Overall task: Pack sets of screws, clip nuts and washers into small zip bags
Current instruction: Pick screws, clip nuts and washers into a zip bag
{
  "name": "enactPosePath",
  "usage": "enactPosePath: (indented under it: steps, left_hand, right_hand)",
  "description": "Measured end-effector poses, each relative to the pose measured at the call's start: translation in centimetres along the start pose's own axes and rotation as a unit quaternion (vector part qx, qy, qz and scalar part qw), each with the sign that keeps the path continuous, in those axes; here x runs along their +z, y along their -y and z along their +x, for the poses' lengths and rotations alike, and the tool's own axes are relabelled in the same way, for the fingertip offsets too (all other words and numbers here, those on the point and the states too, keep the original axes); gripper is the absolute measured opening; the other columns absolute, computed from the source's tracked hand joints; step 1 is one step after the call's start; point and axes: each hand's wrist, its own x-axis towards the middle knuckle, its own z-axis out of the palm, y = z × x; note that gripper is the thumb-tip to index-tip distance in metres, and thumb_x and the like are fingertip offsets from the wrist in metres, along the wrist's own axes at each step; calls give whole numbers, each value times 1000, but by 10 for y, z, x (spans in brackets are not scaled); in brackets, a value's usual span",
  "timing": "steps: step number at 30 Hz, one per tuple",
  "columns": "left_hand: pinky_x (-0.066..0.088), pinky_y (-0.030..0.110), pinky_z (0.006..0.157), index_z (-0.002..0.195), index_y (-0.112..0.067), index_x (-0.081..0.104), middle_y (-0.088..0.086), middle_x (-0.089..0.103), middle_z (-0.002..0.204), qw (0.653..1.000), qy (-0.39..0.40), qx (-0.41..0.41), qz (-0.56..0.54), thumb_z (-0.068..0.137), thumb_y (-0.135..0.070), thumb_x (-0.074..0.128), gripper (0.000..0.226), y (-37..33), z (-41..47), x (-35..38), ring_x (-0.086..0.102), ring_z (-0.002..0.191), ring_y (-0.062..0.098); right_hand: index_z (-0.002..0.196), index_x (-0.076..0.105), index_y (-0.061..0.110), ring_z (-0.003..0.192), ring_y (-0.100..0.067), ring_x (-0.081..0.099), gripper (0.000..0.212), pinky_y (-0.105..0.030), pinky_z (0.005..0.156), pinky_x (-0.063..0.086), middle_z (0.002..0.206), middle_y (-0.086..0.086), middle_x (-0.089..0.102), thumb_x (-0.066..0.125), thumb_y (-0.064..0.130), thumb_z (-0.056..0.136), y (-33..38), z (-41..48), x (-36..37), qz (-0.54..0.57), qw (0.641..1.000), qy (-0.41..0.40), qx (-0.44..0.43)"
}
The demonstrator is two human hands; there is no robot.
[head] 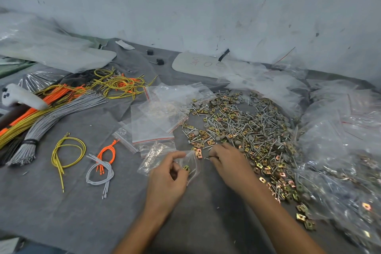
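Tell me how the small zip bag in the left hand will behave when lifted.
The zip bag is thin, crinkled film, so it will probably sag wherever the left hand does not hold it. With a clip nut inside, it should hang bottom-heavy. Its glossy film may slip.

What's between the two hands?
In the head view: the small zip bag, held by the left hand, a clip nut at its mouth, and the screw the right hand pinches.

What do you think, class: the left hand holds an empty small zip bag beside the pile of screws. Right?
Not quite. In the head view the left hand holds the small zip bag beside the pile of screws, but it is not empty: a gold clip nut lies inside.
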Motion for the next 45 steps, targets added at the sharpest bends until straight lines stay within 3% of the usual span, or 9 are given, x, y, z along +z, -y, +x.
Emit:
enactPosePath:
  steps: [5,9,15,22,27,31,35,37,45]
  left_hand:
    - [45,18,57,100,-43,64,-7,58,62,1000,-2,-3,-2,76,-20,55,34,0,-1,0,56,55,8]
    - [45,19,57,101,-42,64,-8,58,62,1000,-5,-1,0,76,-22,55,33,1,-1,0,56,56,8]
    - [46,19,56,107,-45,61,-8,60,64,1000,-1,4,5,76,-26,54,37,3,-1,0,58,56,9]
    - [48,23,55,108,-44,61,-9,60,63,1000,-3,-5,3,74,-28,53,38,4,-1,0,58,55,8]
    - [48,22,55,109,-42,62,-8,61,64,1000,-4,-3,1,76,-22,55,39,6,0,1,59,56,8]
    - [44,19,56,106,-38,65,-10,58,64,1000,-11,-4,3,77,-23,55,34,5,0,1,55,56,7]
    - [44,21,55,104,-36,66,-9,56,63,1000,-10,-11,-1,77,-22,55,32,5,-1,2,53,55,7]
    - [45,22,55,104,-36,66,-9,56,63,1000,-8,-10,-4,77,-22,55,32,4,-1,2,53,55,7]
    - [46,23,57,108,-43,63,-8,57,63,1000,-2,-10,-6,77,-23,55,38,4,-1,2,53,55,6]
  right_hand:
    - [93,55,21,90,-16,57,6,-40,82,49,95,5,61,56,20,99,-2,-1,-3,68,997,-33,16]
    - [112,69,22,93,-7,64,16,-28,85,51,99,10,71,62,17,97,5,-10,-10,194,978,-75,25]
    - [99,72,22,84,-2,65,8,-21,78,49,87,13,73,70,21,92,32,-32,-3,239,969,-52,-26]
    - [89,64,26,87,-9,59,12,-22,68,34,87,12,66,69,37,90,45,-27,9,99,992,-52,-52]
    - [98,67,30,89,-13,60,17,-31,74,44,92,9,64,61,45,92,41,-28,9,69,993,-49,-85]
    - [95,66,29,82,-13,57,7,-34,73,44,90,9,61,59,30,97,6,-21,-5,76,992,-101,-24]
    - [121,67,25,109,-25,58,26,-33,91,42,116,-2,59,56,22,98,-27,-12,-7,-6,999,-21,26]
    - [124,66,26,110,-25,57,28,-31,91,41,116,-2,59,56,22,98,-30,-12,-2,-4,1000,-15,19]
    - [101,58,18,99,-29,54,5,-41,84,45,104,-2,56,54,17,97,-31,-1,2,-14,999,-23,-19]
